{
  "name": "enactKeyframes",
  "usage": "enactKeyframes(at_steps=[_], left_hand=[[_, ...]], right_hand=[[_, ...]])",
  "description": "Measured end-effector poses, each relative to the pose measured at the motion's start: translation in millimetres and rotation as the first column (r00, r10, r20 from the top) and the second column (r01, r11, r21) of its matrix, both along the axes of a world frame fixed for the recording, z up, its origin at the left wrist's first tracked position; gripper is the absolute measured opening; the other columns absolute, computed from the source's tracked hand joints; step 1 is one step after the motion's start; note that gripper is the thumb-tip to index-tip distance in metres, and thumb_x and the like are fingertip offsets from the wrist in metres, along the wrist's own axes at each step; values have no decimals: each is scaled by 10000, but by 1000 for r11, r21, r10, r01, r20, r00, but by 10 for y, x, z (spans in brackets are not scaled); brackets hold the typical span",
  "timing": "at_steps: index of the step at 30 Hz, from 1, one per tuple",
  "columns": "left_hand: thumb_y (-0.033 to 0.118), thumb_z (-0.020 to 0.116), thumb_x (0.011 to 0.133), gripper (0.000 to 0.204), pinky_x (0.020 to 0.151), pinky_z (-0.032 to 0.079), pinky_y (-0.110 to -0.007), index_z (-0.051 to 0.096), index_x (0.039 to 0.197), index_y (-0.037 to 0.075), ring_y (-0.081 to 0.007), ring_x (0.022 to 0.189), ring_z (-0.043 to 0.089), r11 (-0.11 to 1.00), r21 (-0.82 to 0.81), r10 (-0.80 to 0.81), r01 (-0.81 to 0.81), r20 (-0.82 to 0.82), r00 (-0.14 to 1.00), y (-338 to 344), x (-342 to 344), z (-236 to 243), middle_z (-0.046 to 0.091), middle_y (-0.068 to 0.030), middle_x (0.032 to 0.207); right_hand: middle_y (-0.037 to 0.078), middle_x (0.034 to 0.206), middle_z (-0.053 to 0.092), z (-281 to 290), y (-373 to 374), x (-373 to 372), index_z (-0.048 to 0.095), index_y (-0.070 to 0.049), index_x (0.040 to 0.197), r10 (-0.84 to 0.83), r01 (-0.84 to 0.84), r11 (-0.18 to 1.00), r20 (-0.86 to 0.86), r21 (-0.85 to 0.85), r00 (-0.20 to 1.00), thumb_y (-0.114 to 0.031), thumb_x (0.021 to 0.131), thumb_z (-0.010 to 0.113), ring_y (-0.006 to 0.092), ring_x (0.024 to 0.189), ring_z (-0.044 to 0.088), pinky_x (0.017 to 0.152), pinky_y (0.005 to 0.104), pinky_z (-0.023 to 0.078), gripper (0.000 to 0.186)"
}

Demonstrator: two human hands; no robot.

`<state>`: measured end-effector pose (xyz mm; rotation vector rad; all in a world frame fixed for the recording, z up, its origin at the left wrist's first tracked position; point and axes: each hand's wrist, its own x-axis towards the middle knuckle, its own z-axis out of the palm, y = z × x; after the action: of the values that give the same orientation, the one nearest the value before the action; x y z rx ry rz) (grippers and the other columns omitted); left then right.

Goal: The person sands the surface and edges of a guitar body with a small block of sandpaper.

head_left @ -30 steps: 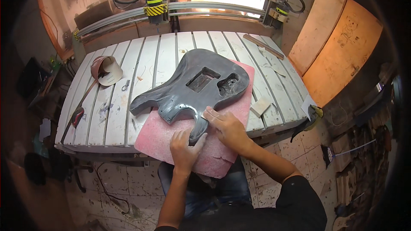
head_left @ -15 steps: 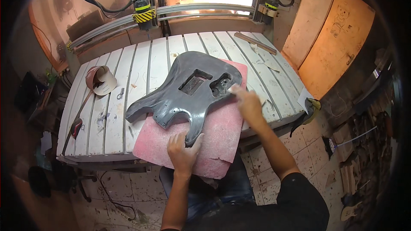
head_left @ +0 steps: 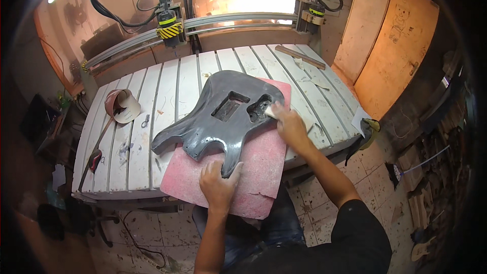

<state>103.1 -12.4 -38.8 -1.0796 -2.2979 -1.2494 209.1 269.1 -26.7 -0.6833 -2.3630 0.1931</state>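
A dark grey electric guitar body [head_left: 215, 116] with routed cavities lies on a pink pad [head_left: 253, 182] at the table's front edge. My left hand [head_left: 218, 185] is closed around the narrow horn that points toward me, thumb on its right side. At the body's right edge, beside the smaller cavity, my right hand [head_left: 290, 124] presses a small pale piece [head_left: 271, 112], which looks like folded sandpaper, against the surface. Slight motion blur and the fingers hide part of that piece.
The white slatted table [head_left: 162, 91] carries a roll of abrasive sheet [head_left: 129, 107] at left, a black-and-red tool [head_left: 95, 160] in front of it and a wooden strip [head_left: 300, 57] at the back right. A gantry rail [head_left: 238, 19] with machine heads spans the rear. A dark cloth [head_left: 369, 134] hangs at the right corner.
My right hand has moved a little left and down along the body's edge with the pale piece. My left hand keeps its hold on the horn. The whole view has shifted slightly.
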Motion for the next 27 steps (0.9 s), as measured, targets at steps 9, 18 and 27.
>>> enactKeyframes(at_steps=[9, 18, 27], left_hand=[[416, 893, 840, 443, 705, 498, -509, 671, 881, 35, -402, 796, 632, 999, -24, -22, 21, -25, 999, 57, 16, 8, 661, -156, 856], [369, 903, 826, 432, 846, 498, -502, 750, 1030, 21, -379, 939, 630, 986, -145, -96, 84, -78, 992, -586, -411, 150, 698, -171, 941], [276, 800, 930, 562, 1131, 412, -525, 646, 1395, -1, -417, 1261, 578, 961, -166, 232, -221, 49, 971, -725, -619, 282, 662, -231, 1353]], right_hand=[[274, 1316, 719, 16, 957, 155, 721, -20, 1355, -202, 246, 958, 262, -147, 944, -81, 942, 561, 456, 1120, 715, 1013, 510, 553, 448], [314, 1340, 678, -130, 787, 320, 635, 44, 1430, -77, 22, 946, -160, -322, 984, -136, 973, 541, 481, 1255, 654, 1119, 490, 496, 501], [253, 1403, 617, 98, 27, 564, 596, 15, 1484, 58, -94, 981, -209, -168, 976, -7, 991, 555, 415, 1304, 624, 1104, 443, 515, 496]])
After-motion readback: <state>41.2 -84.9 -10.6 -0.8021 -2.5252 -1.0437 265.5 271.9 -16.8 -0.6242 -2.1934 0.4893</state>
